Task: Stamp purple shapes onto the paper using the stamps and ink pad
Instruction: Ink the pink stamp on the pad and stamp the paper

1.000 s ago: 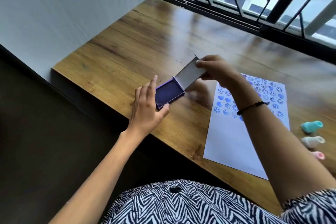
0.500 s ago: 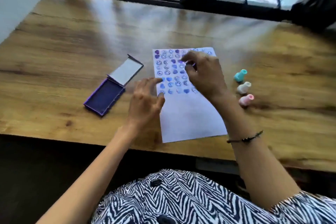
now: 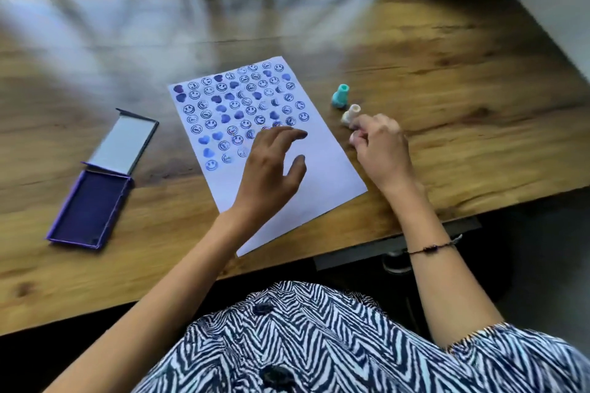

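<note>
1. Wooden bench (image 3: 447, 51) below a barred window carries the paper (image 3: 319, 175), the open ink pad (image 3: 87, 204) and the stamps.
2. Right hand (image 3: 380, 150) is curled at the pink stamp (image 3: 353, 137); a firm grip cannot be confirmed.
3. White stamp (image 3: 350, 115) lies tilted just beyond its knuckles; the teal stamp (image 3: 339, 96) lies farther.
4. Left hand (image 3: 271, 169) hovers spread and empty over the paper.
5. Ink pad lies well left of both hands, nearer the left hand.
</note>
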Demonstrator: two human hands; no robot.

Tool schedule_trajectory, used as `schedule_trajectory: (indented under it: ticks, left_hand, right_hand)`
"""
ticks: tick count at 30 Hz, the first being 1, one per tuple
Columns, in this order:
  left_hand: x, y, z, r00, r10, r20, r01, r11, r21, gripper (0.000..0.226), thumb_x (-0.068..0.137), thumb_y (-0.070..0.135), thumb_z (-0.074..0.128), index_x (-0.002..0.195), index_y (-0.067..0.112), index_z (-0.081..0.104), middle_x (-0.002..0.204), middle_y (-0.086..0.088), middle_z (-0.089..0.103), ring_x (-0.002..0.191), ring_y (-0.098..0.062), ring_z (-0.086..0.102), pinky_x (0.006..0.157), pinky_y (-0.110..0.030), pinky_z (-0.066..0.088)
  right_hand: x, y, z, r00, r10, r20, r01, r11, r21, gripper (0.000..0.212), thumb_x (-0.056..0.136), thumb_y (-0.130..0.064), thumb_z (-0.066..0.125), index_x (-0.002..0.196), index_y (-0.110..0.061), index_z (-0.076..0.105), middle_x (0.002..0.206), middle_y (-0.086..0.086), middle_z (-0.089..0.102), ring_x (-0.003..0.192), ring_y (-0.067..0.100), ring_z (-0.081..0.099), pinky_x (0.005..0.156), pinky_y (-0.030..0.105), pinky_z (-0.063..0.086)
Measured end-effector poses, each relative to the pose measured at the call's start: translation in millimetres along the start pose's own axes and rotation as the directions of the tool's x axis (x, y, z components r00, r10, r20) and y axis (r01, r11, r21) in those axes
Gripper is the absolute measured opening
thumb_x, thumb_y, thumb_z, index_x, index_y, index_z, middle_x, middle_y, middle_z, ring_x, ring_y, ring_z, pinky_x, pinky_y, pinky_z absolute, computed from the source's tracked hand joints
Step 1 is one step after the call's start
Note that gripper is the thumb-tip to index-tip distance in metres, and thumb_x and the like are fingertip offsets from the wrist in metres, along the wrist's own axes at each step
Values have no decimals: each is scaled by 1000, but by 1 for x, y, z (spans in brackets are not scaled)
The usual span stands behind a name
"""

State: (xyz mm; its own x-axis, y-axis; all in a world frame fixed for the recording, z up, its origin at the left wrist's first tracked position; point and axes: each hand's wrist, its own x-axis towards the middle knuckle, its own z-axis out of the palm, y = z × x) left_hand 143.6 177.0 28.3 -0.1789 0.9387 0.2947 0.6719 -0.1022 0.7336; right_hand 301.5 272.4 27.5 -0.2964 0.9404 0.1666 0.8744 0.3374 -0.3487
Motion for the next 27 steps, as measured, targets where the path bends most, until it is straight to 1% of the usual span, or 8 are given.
schedule_trajectory:
  ticks: [2, 5, 9, 12, 17, 20, 23, 27]
  left_hand:
    - [0, -4, -3, 999, -35, -14, 35, 999, -34, 29, 80, -1, 55, 109, 2, 58, 110, -18, 61, 105, -31, 55, 91, -23, 35]
    - [-1, -8, -9, 988, -155, -23, 146, 964, -220, 27, 82, 1, 55, 107, 9, 60, 102, -10, 65, 93, -22, 62, 86, -22, 45]
    - [2, -11, -21, 938, -330, 103, 334, 791, -513, 29, 84, 8, 58, 108, 24, 59, 101, -9, 68, 93, -18, 65, 89, -36, 51]
    - [-2, -17, -34, 931, -362, 44, 328, 778, -536, 26, 84, 8, 59, 108, 15, 60, 97, -11, 69, 84, -14, 65, 84, -33, 52]
    - [-24, -29, -59, 883, -449, -134, 321, 789, -524, 20, 84, 14, 62, 103, 8, 64, 85, -8, 69, 69, -9, 62, 74, -30, 54]
    - [-45, -36, -77, 809, -546, -215, 314, 713, -627, 13, 84, 14, 61, 97, 15, 66, 78, -1, 68, 68, -10, 60, 72, -26, 53]
    - [-75, -46, -95, 702, -638, -316, 271, 651, -709, 11, 83, 14, 61, 88, 22, 67, 67, 10, 68, 65, -9, 58, 69, -19, 50]
    - [-116, -61, -110, 454, -772, -446, 205, 577, -790, 12, 85, 3, 55, 88, 9, 64, 63, 8, 66, 59, -4, 57, 62, -15, 49]
  right_hand:
    - [-1, -4, 2, 1000, -3, -23, 4, 999, 34, 22, 83, -2, 54, 101, -8, 64, 95, 22, 64, 92, 38, 57, 79, 39, 45]
    - [0, -23, -8, 994, 92, -51, -68, 932, 357, 7, 76, -9, 65, 82, -11, 68, 79, 8, 69, 78, 25, 63, 71, 29, 47]
    - [-1, -65, -17, 975, 48, 218, -201, 610, 766, 10, 72, -9, 74, 81, -10, 68, 73, 15, 70, 67, 22, 64, 66, 27, 55]
    - [0, -90, -10, 950, -55, 308, -243, 488, 838, 9, 73, -3, 72, 77, -8, 67, 61, 1, 67, 59, 14, 60, 59, 20, 52]
    - [-2, -126, 12, 920, -188, 345, -226, 465, 856, 13, 73, -4, 73, 71, -16, 67, 55, -8, 67, 55, 10, 59, 58, 20, 52]
    - [-12, -154, 26, 897, -311, 315, -137, 482, 865, 8, 74, -7, 73, 75, -14, 68, 61, -9, 67, 62, 12, 60, 66, 32, 54]
    - [-26, -188, 38, 824, -470, 316, -31, 520, 854, 4, 78, -9, 70, 81, -10, 68, 72, 7, 68, 69, 17, 62, 72, 43, 54]
    - [-41, -229, 48, 720, -680, 141, 314, 499, 808, 13, 80, 7, 59, 83, -3, 67, 81, 15, 69, 74, 21, 65, 71, 33, 54]
